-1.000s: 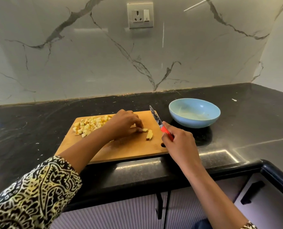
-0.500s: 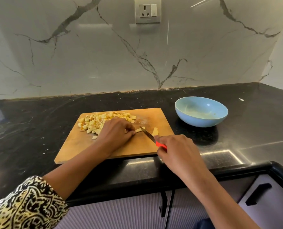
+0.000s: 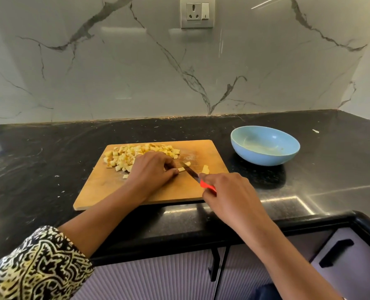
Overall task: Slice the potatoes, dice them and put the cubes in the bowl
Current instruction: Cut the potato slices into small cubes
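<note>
Red-handled steel knife (image 3: 190, 173): handle mostly hidden inside gripping right hand (image 3: 229, 198). Left hand (image 3: 151, 169) pinches pale potato strip (image 3: 181, 169), right half of rectangular wooden board (image 3: 106, 191).

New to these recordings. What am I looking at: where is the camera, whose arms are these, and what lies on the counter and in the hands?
No robot: a person works bare-handed, filmed by a wide-angle camera on their head, looking down. The left hand pinches a potato strip on the wooden cutting board; the right hand grips a red-handled knife, blade against that strip. Potato cubes are piled at the board's far left. A light blue bowl, holding no cubes, stands right of it on the black counter.
</note>
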The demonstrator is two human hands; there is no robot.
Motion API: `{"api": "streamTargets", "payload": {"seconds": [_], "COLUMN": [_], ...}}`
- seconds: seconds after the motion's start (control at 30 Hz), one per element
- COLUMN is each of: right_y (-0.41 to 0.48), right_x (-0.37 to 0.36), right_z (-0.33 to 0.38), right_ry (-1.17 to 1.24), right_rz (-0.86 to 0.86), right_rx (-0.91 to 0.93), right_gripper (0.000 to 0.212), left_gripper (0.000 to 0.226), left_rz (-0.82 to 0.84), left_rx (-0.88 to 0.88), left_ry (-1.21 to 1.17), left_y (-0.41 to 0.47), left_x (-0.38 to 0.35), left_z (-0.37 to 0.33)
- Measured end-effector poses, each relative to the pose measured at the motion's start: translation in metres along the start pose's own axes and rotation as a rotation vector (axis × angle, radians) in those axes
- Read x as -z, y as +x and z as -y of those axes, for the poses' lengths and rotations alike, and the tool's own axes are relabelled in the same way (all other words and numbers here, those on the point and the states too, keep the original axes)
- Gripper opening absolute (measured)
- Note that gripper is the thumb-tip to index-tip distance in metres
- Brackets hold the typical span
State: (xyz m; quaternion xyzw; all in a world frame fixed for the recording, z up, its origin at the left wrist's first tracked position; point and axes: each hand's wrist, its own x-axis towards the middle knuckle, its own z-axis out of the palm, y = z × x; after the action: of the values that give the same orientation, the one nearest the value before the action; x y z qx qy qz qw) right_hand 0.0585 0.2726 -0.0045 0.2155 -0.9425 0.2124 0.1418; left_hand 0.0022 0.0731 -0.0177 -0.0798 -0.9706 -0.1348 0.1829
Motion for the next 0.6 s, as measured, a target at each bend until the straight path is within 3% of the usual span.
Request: {"api": "streamTargets", "payload": {"seconds": [0.23, 0.5, 0.6], "right_y": [0.017, 0.011, 0.017], "right_x": [-0.014, -0.015, -0.021], "right_z": [0.014, -0.032, -0.046], "right_ry": [-0.189, 0.194, 0.297], "right_rz": [0.099, -0.266, -0.261], "right_rx": [0.068, -0.088, -0.141], "right_gripper": [0.032, 0.037, 0.036], "left_gripper": [0.022, 0.023, 0.026], "left_rz": [-0.024, -0.102, -0.138], "left_rx": [0.018, 0.038, 0.026], "left_ry": [0.064, 0.259, 0.234], "left_y": [0.000, 0.001, 0.002], "left_x": [-0.001, 0.000, 0.000], "left_z": [0.000, 0.000, 0.001]}}
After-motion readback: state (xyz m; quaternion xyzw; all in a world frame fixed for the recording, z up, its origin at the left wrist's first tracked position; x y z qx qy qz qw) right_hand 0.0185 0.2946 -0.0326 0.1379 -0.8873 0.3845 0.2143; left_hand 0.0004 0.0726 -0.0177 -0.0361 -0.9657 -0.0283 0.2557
